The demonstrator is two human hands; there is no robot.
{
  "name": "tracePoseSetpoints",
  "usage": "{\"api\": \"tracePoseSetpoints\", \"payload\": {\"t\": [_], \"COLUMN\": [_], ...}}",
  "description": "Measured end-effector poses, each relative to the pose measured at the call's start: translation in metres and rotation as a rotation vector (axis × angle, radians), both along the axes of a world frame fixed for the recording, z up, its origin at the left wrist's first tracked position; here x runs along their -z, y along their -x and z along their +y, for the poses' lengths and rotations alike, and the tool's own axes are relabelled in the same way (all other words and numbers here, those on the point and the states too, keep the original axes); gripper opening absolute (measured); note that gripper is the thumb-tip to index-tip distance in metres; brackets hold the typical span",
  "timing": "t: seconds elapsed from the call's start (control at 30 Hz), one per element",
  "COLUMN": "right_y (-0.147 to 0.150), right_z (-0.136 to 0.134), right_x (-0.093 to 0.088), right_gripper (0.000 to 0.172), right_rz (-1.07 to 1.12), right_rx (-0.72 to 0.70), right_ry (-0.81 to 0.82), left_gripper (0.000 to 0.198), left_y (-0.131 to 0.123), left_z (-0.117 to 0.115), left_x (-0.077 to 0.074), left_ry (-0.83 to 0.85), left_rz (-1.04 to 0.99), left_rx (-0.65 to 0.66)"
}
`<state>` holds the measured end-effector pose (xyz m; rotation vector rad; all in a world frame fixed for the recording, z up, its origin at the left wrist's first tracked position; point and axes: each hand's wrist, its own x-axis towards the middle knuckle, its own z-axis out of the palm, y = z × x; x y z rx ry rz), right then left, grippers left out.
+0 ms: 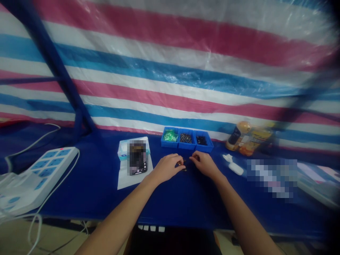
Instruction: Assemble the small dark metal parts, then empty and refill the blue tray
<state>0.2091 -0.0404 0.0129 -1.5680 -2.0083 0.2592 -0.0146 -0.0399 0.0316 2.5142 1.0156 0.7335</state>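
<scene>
- Blue table (186,202) lies under both grips.
- Small dark part (183,167) is between left grip (166,168) and right grip (204,164); open or closed, I cannot tell.
- Part is tiny, so it could drop if one grip slips.

1 head-worn view, looking forward and down, over left hand (166,168), right hand (204,164), toward a striped tarp (170,81)

The left forearm (120,212) and right forearm (239,212) are bare from the lower edge of the frame up; the left hand (166,168) and right hand (204,164) are bare too; dark clothing (172,244) shows at bottom centre, too shadowed to make out.
</scene>
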Motion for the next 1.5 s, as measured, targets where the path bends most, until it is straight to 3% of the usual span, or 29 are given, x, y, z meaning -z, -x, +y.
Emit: {"api": "tracePoseSetpoints", "payload": {"t": [0.53,1.5], "right_y": [-0.0007,0.0027], "right_z": [0.0016,-0.0035], "right_x": [-0.0034,-0.0086], "right_gripper": [0.017,0.023], "right_rz": [0.177,0.13], "right_rx": [-0.025,0.0], "right_ry": [-0.004,-0.06], "left_gripper": [0.016,0.014], "left_y": [0.0004,0.0], "left_z": [0.0003,-0.0001], "left_x": [-0.0005,-0.0013], "left_ry": [-0.005,0.007], "left_rz": [0.004,0.0], "left_rx": [-0.001,-0.014]}}
